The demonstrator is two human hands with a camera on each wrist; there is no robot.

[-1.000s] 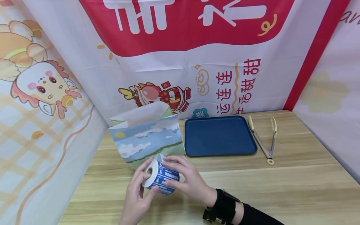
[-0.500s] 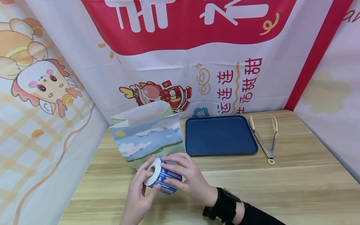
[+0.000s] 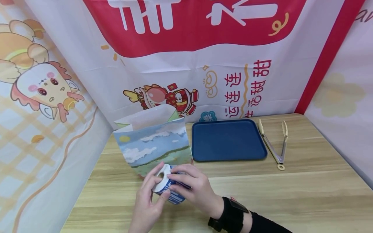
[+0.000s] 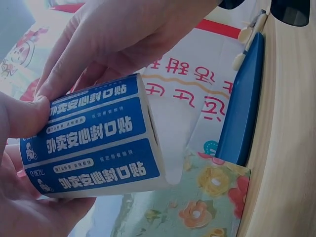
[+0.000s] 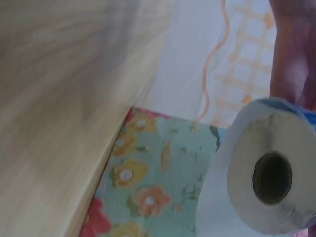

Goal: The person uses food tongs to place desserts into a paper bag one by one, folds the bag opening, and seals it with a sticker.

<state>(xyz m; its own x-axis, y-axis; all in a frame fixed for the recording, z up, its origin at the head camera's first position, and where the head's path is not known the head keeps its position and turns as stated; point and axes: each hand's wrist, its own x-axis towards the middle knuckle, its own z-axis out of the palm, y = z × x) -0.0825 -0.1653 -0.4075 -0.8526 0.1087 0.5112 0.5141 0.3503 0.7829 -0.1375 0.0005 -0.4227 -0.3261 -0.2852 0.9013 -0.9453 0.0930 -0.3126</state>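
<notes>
A roll of blue printed seal stickers (image 3: 175, 197) is held up between both hands, in front of the paper bag (image 3: 154, 139). My left hand (image 3: 148, 197) grips the roll's left end, fingers by the core hole and thumb underneath. My right hand (image 3: 196, 186) has its fingertips at the sticker surface, pinching near the roll's left rim. In the left wrist view, white blue labels (image 4: 94, 133) with Chinese lettering face the camera. A loose white backing strip (image 5: 215, 197) hangs off the roll in the right wrist view, beside the round end with its hollow core.
The bag stands with its top gaping, painted with sky, clouds and flowers. Behind and to the right lies a dark blue tray (image 3: 228, 140), and beside it tongs (image 3: 276, 152) with cream tips spread apart. Printed cloth walls enclose the wooden table (image 3: 262, 194).
The roll has shifted slightly right and turned a little in the hands. My right fingers have moved over its top toward the left rim. Bag, tray and tongs stay put.
</notes>
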